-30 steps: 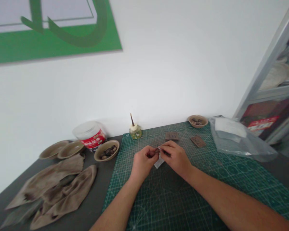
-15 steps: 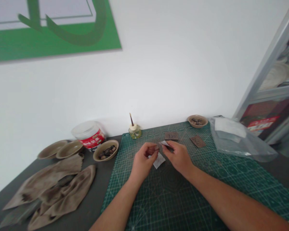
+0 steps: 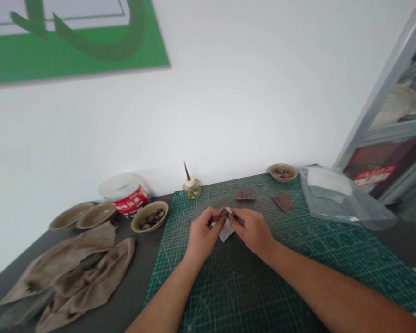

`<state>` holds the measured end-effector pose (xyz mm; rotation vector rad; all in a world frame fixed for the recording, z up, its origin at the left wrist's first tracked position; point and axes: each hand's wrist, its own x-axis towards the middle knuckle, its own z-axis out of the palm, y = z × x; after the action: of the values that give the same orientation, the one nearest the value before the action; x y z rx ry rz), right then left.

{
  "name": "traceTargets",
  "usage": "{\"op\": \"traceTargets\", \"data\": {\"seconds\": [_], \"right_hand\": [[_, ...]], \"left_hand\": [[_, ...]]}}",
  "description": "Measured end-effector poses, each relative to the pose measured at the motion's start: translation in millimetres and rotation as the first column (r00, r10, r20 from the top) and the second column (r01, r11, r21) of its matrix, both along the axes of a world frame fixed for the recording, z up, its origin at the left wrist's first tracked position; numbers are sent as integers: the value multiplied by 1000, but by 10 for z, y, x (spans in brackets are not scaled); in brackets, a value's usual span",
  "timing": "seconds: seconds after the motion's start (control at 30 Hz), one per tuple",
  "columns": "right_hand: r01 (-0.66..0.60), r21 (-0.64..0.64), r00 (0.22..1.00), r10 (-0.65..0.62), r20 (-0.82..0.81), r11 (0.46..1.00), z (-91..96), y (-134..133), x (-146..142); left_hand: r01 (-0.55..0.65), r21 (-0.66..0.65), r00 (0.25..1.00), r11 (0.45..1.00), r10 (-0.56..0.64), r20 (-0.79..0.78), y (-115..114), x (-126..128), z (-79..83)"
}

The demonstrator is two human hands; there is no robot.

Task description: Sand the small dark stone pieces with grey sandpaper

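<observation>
The fingers of the left hand (image 3: 204,236) and right hand (image 3: 252,231) pinch a light, flimsy slip of white paper (image 3: 226,234), best held by its upper edge.

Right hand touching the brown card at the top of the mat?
Apart: the head view shows green cutting mat between the right hand and the brown card.

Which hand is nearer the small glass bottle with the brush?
The left hand: it sits in front of the small glass bottle, slightly to its right. The right hand is farther right, beyond the left hand.
</observation>
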<state>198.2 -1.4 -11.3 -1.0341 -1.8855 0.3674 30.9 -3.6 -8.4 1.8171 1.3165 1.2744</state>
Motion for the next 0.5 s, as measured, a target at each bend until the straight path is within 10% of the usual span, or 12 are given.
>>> {"op": "traceTargets", "data": {"seconds": [0.5], "right_hand": [[13,-5,999,-13,-39,1000,6,22,13]], "left_hand": [[7,-46,986,999,0,167,38,-12,-17]]}}
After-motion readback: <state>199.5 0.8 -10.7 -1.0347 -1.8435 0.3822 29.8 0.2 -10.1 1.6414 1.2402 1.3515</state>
